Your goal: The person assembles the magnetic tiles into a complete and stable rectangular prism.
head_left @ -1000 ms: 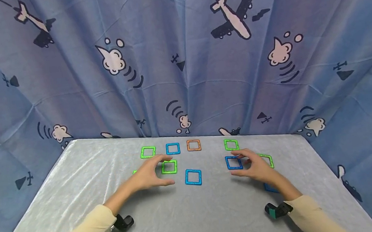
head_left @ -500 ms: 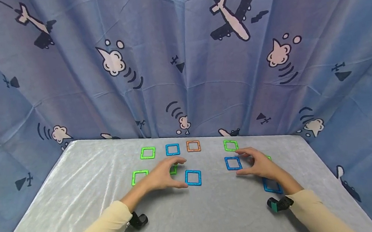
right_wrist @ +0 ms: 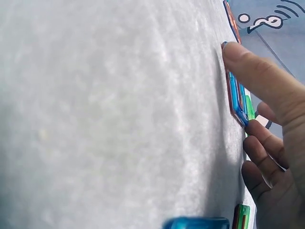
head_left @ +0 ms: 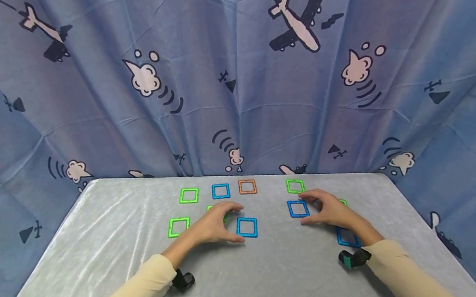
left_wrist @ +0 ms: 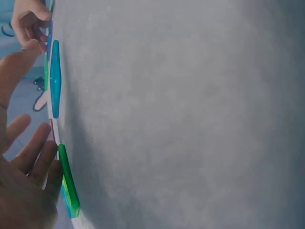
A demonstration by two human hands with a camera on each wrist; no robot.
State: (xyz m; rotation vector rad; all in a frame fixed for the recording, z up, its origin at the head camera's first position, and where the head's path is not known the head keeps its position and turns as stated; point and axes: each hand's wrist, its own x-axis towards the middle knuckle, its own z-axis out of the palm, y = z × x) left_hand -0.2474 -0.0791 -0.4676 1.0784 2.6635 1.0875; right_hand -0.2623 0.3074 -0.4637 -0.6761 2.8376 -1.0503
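Backdrop: a blue-violet fabric curtain (head_left: 231,86), printed with planes and clouds, is hung in folds behind a pale grey, plush tabletop (head_left: 256,282).
Left hand (head_left: 215,223): nothing is grasped; thumb and fingers are spread wide about the left side of a light blue, square, plastic-looking frame (head_left: 247,235); contact cannot be told.
Right hand (head_left: 327,209): thumb and forefinger are parted at the right side of a dark blue square frame (head_left: 290,210), ungripped; whether it is touched cannot be told.
Beside the hands: a bright green square frame (head_left: 210,208) is partly covered by the left hand; a blue square frame (head_left: 350,245) is seen by the right wrist.
Far row: green (head_left: 189,202), blue (head_left: 221,197) and orange square frames (head_left: 248,193) are laid apart.
Texture: flat, glossy, hollow-centred frames are set on streaked, sheeny cloth.
Left wrist view: the light blue frame is shown nearly edge-on, as a slim bar.
Right wrist view: reddish edging on the dark blue frame is revealed only here.
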